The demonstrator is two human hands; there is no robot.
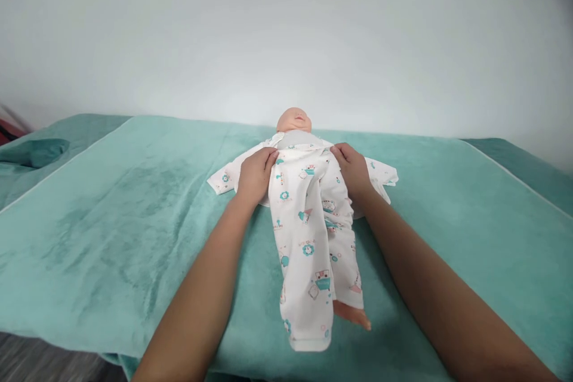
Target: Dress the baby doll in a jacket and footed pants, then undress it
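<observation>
A baby doll (294, 121) lies on its back on a teal towel (111, 221), head away from me. White printed trousers (308, 239) cover its legs, and one bare foot (353, 314) sticks out below. An open white printed top (380, 174) is spread under it. My left hand (256, 174) grips the trousers' waistband at the doll's left side. My right hand (353, 168) grips the waistband on the other side. Both hands have their fingers curled over the cloth at the doll's waist.
The teal towel covers a wide table against a white wall (286, 48). A folded teal cloth (33, 151) lies at the far left. The table's front edge (67, 349) runs close below my arms.
</observation>
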